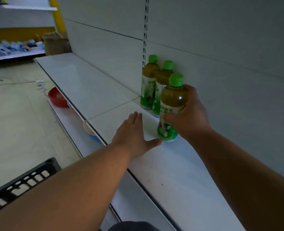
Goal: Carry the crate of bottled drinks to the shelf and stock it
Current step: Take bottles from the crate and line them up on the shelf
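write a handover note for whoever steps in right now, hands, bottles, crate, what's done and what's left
Right hand: wrapped around the third bottle, whose base is on or just above the shelf.
Left hand: open, flat over the shelf, thumb close to that bottle's base; holds nothing.
Two bottles stand upright against the back panel, just behind the held one.
Crate: at lower left on the floor side; only a corner shows, contents not visible.
Done: crate brought over, two bottles stocked, third nearly placed.
Left: release the third bottle beside the others, then stock whatever remains in the crate.
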A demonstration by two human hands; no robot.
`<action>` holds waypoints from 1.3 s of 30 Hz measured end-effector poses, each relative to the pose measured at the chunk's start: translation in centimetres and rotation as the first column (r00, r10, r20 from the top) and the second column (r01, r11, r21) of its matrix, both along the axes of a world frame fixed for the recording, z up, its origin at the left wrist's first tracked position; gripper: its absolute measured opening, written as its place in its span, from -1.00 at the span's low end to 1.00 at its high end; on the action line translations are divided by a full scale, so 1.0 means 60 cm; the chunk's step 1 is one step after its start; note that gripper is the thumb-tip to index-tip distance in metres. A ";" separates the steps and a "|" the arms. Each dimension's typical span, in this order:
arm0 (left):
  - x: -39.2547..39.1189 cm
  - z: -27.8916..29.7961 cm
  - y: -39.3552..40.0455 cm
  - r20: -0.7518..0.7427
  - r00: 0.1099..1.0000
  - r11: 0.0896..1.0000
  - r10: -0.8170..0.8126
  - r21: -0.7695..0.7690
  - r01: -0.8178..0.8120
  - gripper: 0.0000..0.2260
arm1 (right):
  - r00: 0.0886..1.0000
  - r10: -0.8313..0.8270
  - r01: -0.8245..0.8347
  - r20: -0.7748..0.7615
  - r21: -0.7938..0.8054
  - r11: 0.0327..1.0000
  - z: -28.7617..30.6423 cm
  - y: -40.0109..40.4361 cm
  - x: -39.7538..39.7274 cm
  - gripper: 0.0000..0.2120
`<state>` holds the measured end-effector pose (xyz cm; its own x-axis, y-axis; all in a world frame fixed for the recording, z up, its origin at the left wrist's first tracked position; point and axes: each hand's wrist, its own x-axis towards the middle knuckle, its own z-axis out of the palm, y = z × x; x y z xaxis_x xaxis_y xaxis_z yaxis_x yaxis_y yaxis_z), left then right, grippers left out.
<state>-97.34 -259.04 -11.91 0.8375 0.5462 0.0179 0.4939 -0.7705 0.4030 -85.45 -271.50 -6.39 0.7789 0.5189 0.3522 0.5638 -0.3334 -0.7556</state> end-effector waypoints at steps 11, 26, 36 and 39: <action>0.059 -0.083 -0.002 -0.261 0.965 0.985 0.028 0.171 0.018 -0.03 | 0.973 -0.220 0.224 -0.074 0.054 0.973 -0.123 -0.002 -0.006 -0.31; 0.061 -0.085 0.002 -0.266 0.964 0.987 0.006 0.159 0.038 -0.05 | 0.934 -0.356 0.356 0.019 -0.104 0.929 -0.110 0.055 0.089 -0.52; -0.193 -0.031 0.066 0.051 0.988 0.966 0.143 0.211 -0.151 -0.26 | 0.965 0.182 -0.154 0.187 -0.155 0.976 -0.062 0.081 -0.133 -0.47; -0.359 -0.033 0.085 -0.058 0.959 0.929 0.278 0.271 -0.253 -0.25 | 0.875 0.436 -0.387 0.210 -0.238 0.891 -0.041 0.136 -0.262 -0.42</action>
